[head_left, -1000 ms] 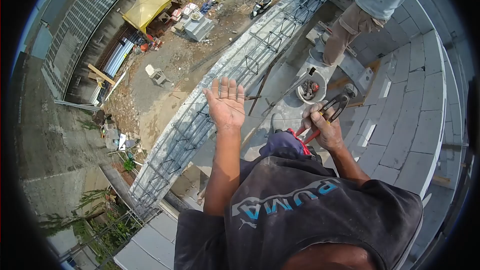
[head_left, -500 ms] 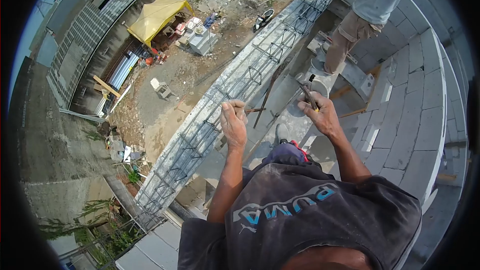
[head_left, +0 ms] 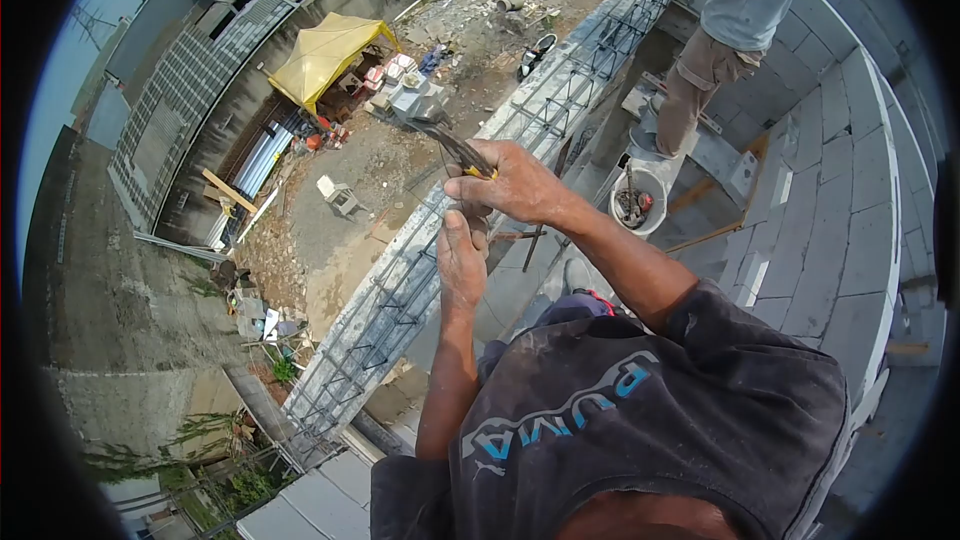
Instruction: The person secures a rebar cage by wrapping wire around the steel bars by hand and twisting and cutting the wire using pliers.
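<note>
My right hand (head_left: 515,180) is closed around pliers (head_left: 456,149) with dark metal jaws and a bit of yellow at the handle. The jaws point up and left, away from me. Just below, my left hand (head_left: 462,262) is raised with thumb and fingers pinched together. Whatever sits between those fingertips is too small to make out. A thin dark strand shows beside the pliers. Both hands are close together, in front of a long rebar cage (head_left: 368,352) that lies along a pale concrete ledge.
A white bucket (head_left: 652,183) with small items inside stands right of my forearm. Another person (head_left: 735,0) stands at upper right, by a grey block wall (head_left: 830,200). Beyond the ledge, the ground lies far below, with a yellow canopy (head_left: 325,58) and a chair (head_left: 342,196).
My right hand has swung left with the pliers, from beside the bucket to just above my left hand. The bucket's contents are now uncovered. My left hand stays pinched in nearly the same place.
</note>
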`<state>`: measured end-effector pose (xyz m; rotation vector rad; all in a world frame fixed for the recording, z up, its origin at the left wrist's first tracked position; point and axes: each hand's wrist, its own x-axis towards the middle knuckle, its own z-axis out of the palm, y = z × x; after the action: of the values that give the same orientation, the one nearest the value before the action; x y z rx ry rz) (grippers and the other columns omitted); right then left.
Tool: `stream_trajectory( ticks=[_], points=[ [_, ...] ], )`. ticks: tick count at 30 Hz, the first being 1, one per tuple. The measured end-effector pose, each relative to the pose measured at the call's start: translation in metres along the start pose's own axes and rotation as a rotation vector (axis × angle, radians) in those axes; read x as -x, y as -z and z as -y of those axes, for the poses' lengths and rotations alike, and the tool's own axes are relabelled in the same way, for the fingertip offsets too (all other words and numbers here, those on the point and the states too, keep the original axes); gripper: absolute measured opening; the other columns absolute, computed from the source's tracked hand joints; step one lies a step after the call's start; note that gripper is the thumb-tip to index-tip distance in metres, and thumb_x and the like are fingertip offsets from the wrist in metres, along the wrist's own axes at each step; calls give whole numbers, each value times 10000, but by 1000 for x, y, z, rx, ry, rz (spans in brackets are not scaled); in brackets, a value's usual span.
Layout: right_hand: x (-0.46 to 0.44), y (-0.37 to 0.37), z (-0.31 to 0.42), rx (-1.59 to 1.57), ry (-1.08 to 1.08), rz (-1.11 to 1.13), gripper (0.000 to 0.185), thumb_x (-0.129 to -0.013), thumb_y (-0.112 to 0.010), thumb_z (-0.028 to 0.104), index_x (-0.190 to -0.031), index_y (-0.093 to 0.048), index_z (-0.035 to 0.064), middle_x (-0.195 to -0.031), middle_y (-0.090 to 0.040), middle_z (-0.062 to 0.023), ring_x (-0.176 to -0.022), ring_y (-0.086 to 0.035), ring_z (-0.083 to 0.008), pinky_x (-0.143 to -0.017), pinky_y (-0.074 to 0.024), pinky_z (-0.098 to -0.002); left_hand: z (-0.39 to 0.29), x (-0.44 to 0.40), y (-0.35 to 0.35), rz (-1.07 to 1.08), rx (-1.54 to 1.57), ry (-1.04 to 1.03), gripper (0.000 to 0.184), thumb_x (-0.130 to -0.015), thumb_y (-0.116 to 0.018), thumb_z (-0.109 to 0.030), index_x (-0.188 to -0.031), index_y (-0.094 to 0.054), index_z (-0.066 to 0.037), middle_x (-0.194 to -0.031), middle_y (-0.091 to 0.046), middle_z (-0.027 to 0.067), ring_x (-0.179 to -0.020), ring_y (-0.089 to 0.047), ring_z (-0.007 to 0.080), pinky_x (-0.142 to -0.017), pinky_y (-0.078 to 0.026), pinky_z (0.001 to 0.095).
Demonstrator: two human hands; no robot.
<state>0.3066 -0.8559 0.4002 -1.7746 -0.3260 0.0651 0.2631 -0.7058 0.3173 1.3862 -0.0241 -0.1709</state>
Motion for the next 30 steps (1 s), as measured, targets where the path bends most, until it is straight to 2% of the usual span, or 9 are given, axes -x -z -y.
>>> stream_trajectory(
  ticks=[3,10,16,19,20,23,26,29,30],
  points=[
    [-4,-7,-17,51,48,64,271,-820,-725,251,-909,-634,11,-770,-603,-87,-747,-541,-171,-718,-461,-358,-12,-2,-5,-52,-26,42,638,-1006,-289,-639,-997,-559,-61,-724,-399,-59,-594,-320,45,-507,-248,229],
    [8,-2,0,-217,-291,89,228,-828,-722,199,-944,-638,22,-770,-644,-57,-677,-575,-119,-605,-465,-303,-5,-2,0,27,-55,118,629,-1006,-256,-652,-997,-554,-99,-647,-342,-72,-507,-277,45,-461,-213,245],
    [2,1,-47,-317,-130,160,226,-809,-754,230,-872,-651,39,-686,-612,-23,-553,-539,-103,-463,-404,-274,-19,-3,-3,137,162,300,614,-994,-242,-672,-965,-511,-121,-631,-371,-65,-448,-288,36,-389,-207,205],
    [8,12,-40,-260,-269,272,237,-796,-770,256,-845,-668,48,-674,-605,-12,-608,-554,-119,-532,-428,-293,-27,-2,-6,193,207,349,583,-999,-263,-656,-953,-504,-128,-632,-393,-61,-437,-295,30,-371,-212,188],
    [10,17,-33,-162,-251,312,271,-787,-781,285,-871,-686,46,-690,-619,-12,-643,-564,-138,-587,-442,-322,-29,-2,-8,187,223,354,572,-1001,-271,-648,-951,-505,-129,-634,-395,-61,-435,-292,29,-368,-212,187],
    [8,12,-52,-96,-177,312,234,-823,-773,234,-875,-706,16,-746,-667,-37,-661,-593,-131,-626,-482,-315,-29,-2,-10,149,238,375,550,-1006,-289,-631,-922,-503,-132,-625,-392,-63,-427,-286,29,-358,-213,192],
    [11,11,-35,31,-181,292,267,-824,-773,259,-903,-708,13,-738,-664,-39,-704,-603,-139,-652,-479,-332,-18,-4,-6,100,260,420,551,-1004,-304,-628,-862,-504,-135,-587,-367,-68,-412,-273,31,-347,-209,204],
    [18,-3,-34,106,-68,135,317,-828,-753,310,-953,-699,24,-729,-655,-96,-685,-577,-151,-652,-459,-345,-14,-8,1,17,290,399,561,-998,-316,-637,-782,-477,-145,-542,-327,-71,-393,-253,42,-343,-202,216],
    [21,-8,-37,73,-9,62,323,-854,-731,320,-931,-680,11,-683,-593,-83,-664,-540,-156,-637,-439,-345,-15,-8,3,-20,301,378,566,-996,-320,-641,-753,-464,-150,-527,-313,-71,-386,-246,47,-342,-199,219]
  ],
)
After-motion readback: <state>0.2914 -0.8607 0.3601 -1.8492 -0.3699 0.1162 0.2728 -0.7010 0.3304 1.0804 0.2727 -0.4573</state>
